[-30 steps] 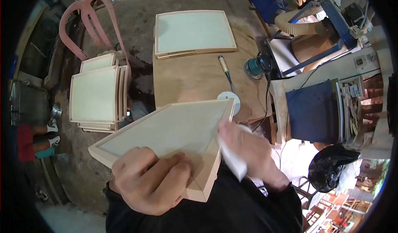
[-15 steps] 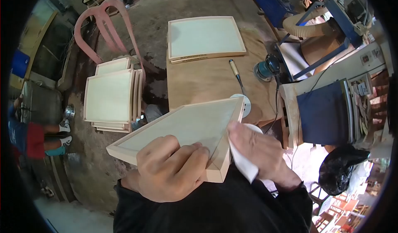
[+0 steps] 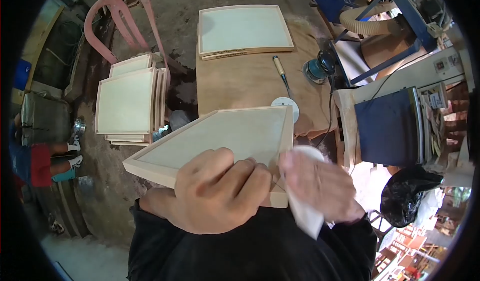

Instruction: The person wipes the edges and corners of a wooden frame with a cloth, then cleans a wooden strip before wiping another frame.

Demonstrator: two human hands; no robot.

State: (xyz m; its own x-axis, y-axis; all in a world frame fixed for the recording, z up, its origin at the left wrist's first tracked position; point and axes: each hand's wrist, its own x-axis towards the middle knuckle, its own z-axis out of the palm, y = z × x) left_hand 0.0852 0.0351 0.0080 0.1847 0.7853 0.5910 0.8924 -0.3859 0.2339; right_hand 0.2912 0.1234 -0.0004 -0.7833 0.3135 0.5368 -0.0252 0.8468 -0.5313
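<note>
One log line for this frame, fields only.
left hand: grips tray near corner | right hand: presses white sheet on tray edge | bench: chisel, sander

Floor: dusty bare concrete point(image 3: 180, 11) under me.
Far left: pink chair point(image 3: 120, 21).
Right: blue machine point(image 3: 387, 126), daylight beyond.

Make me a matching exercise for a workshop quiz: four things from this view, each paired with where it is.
1. wooden tray
2. white cloth
3. chisel
4. stacked trays

a. on the pink chair
b. in the right hand
c. lying on the workbench
d. gripped by the left hand

Pairs: 1-d, 2-b, 3-c, 4-a
</note>
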